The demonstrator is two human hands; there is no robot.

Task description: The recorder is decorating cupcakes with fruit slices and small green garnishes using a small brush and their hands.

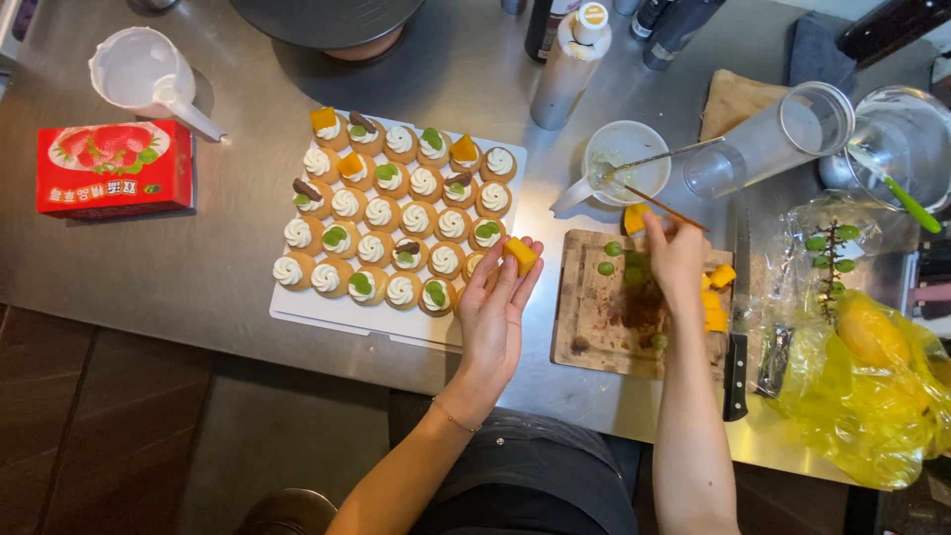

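Note:
A white tray (297, 309) holds several small round pastries (381, 213) topped with white cream swirls, some carrying mango, green grape or chocolate pieces. My left hand (495, 312) hovers over the tray's near right corner, fingertips pinching an orange mango cube (521, 254). To the right, my right hand (677, 260) is over a wooden cutting board (584, 322), gripping thin chopsticks (666, 207) that point up-left. Green grape halves (606, 267) and mango chunks (715, 297) lie on the board.
A red box with strawberry pictures (114, 166) and a clear measuring cup (144, 74) sit far left. A white cup with a spoon (624, 163), a spray bottle (570, 64), clear containers (783, 139), a knife (735, 376) and a yellow bag (867, 386) crowd the right side.

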